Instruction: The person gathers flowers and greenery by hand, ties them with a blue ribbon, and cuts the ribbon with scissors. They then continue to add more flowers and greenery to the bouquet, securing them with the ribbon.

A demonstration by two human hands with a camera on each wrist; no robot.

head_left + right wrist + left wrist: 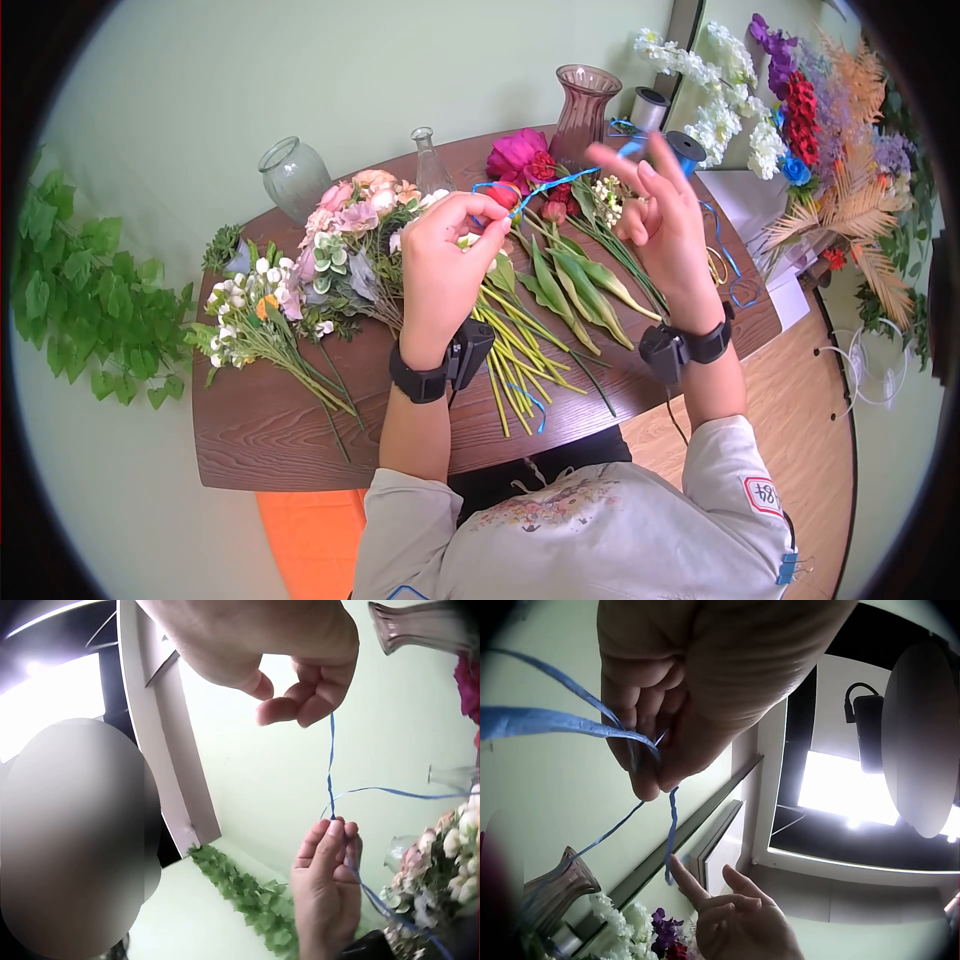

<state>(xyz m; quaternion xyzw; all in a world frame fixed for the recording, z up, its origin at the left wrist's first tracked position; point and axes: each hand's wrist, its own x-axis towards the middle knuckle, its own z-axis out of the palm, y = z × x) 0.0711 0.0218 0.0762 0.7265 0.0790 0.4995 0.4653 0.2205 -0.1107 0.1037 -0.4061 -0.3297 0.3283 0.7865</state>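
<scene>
In the head view my left hand (445, 265) is raised over the flower stems. It pinches a thin blue ribbon (562, 722) between thumb and fingertips, with strands trailing from the pinch. My right hand (665, 225) is held up to the right, its index and middle fingers extended and blurred. A length of the ribbon runs from the left fingertips up to the right fingers (315, 712), overlapping them in the right wrist view. Beneath the left hand lies a bunch of green stems (510, 360), with a blue ribbon piece beside them.
On the brown table (290, 440) lie a pale bouquet (365, 215), white-berry sprigs (250, 300) and tulip leaves (580, 280). A purple glass vase (583, 110), two clear glass vessels and ribbon spools (686, 150) stand behind. More flowers (800, 110) are at the right.
</scene>
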